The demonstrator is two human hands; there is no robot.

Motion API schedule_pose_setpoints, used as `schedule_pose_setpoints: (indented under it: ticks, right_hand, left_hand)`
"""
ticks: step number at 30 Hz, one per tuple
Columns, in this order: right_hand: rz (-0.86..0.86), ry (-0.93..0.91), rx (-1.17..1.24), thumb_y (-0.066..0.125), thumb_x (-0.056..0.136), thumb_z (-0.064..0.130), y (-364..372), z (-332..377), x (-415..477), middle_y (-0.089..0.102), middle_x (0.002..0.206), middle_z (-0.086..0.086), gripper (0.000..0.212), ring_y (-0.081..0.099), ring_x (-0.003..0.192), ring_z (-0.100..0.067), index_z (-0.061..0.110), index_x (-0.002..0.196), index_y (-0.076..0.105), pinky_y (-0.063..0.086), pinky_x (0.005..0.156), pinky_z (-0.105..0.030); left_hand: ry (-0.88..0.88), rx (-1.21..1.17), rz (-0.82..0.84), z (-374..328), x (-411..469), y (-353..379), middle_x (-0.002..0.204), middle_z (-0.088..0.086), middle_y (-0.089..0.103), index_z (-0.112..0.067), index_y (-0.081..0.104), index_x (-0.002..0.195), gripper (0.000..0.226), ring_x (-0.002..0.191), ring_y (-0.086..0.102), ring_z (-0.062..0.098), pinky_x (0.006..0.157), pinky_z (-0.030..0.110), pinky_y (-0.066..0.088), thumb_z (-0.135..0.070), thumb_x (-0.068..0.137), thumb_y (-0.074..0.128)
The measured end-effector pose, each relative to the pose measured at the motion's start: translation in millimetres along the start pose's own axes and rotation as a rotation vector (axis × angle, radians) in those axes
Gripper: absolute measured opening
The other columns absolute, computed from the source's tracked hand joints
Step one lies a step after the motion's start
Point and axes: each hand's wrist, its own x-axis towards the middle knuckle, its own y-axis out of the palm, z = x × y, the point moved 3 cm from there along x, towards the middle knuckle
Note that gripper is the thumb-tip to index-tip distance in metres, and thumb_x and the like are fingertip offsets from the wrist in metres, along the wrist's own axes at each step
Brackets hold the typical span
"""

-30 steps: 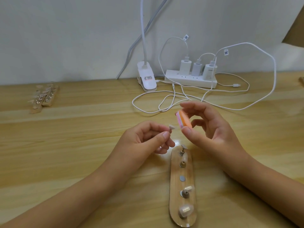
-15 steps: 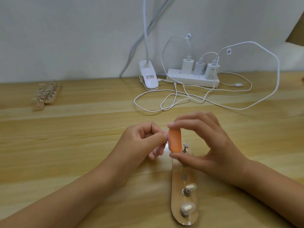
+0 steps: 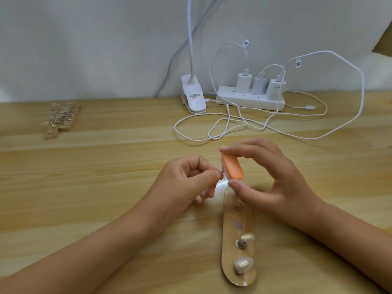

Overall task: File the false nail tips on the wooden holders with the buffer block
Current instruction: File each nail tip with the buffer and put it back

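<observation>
Just above the far end of the long, round-ended wooden holder [image 3: 228, 247] is where both hands sit on my feed right now. The right hand [image 3: 273, 183] has its grip pinched on the orange rounded buffer block [image 3: 233, 168], with the fingertips on its top end and the thumb at its bottom end, block tilted. The left hand [image 3: 186, 181], just left of that same end, has thumb and forefinger pressed together on a tiny false nail tip [image 3: 221, 172]. It's mostly hidden, so I can't tell much about it, but it sits right against the block's edge.

On the holder itself there are two pearly false nail tips [image 3: 247, 237] on pegs at the near end, and a bare metal disc [image 3: 238, 225] just beyond them. Well beyond the holder on the light wood table [image 3: 106, 166] are a white power strip [image 3: 250, 98] with looping white cables [image 3: 233, 126] and a white clip lamp base [image 3: 194, 96]. Far off to the holder's left there's a pair of other wooden holders [image 3: 61, 122].
</observation>
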Motion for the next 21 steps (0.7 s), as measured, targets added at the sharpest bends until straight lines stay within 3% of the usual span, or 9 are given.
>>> schedule_pose_setpoints:
  ticks: [4,8,11,15,17,21]
  right_hand:
    - [0.010,-0.037,-0.011,0.071,0.082,0.034,0.9,0.6,0.3,0.060,0.117,0.007,0.043,0.057,0.112,-0.014,0.021,0.121,0.060,0.042,0.098,-0.026]
    - [-0.051,0.036,0.073,0.073,0.079,0.039,-0.7,-4.2,-0.2,0.060,0.112,0.007,0.043,0.058,0.103,-0.018,0.024,0.116,0.057,0.044,0.091,-0.025]
    - [-0.037,0.009,0.083,0.075,0.078,0.039,1.3,-5.2,-1.3,0.058,0.115,0.007,0.045,0.057,0.105,-0.015,0.025,0.116,0.055,0.042,0.092,-0.021]
    - [-0.080,0.155,0.197,0.071,0.079,0.040,0.0,-12.0,0.6,0.064,0.110,0.005,0.042,0.060,0.106,-0.019,0.027,0.116,0.058,0.047,0.091,-0.034]
    - [-0.035,0.143,0.236,0.071,0.081,0.036,2.0,-10.6,0.7,0.065,0.114,0.005,0.041,0.060,0.110,-0.021,0.026,0.120,0.059,0.047,0.091,-0.033]
    - [-0.010,0.387,0.430,0.073,0.082,0.034,1.0,-16.0,2.3,0.070,0.114,0.007,0.036,0.064,0.104,-0.011,0.028,0.117,0.068,0.049,0.087,-0.029]
  left_hand:
    - [-0.007,-0.021,-0.007,0.3,0.6,-0.2,0.051,0.000,0.058,-0.020,0.063,0.064,0.009,0.041,0.047,0.005,0.046,0.013,0.038,-0.019,0.073,0.062]
    - [0.003,-0.049,-0.013,3.0,1.9,-1.9,0.053,0.001,0.061,-0.011,0.063,0.073,0.007,0.043,0.050,0.005,0.047,0.013,0.040,-0.018,0.074,0.064]
    - [0.031,-0.085,0.000,4.5,1.9,-2.1,0.059,0.001,0.065,-0.009,0.064,0.079,0.009,0.049,0.055,0.006,0.051,0.014,0.044,-0.005,0.083,0.071]
    - [0.071,-0.134,0.001,6.1,2.2,-1.7,0.078,0.003,0.073,-0.012,0.069,0.087,0.006,0.069,0.067,0.009,0.065,0.017,0.051,-0.015,0.083,0.065]
    - [0.088,-0.116,0.010,6.0,1.6,-1.0,0.081,0.001,0.073,-0.017,0.070,0.089,0.012,0.075,0.069,0.009,0.070,0.019,0.054,-0.021,0.079,0.066]
    - [0.105,-0.131,0.003,6.2,1.7,-2.1,0.079,0.002,0.073,-0.017,0.073,0.088,0.012,0.079,0.071,0.010,0.071,0.019,0.054,-0.022,0.078,0.067]
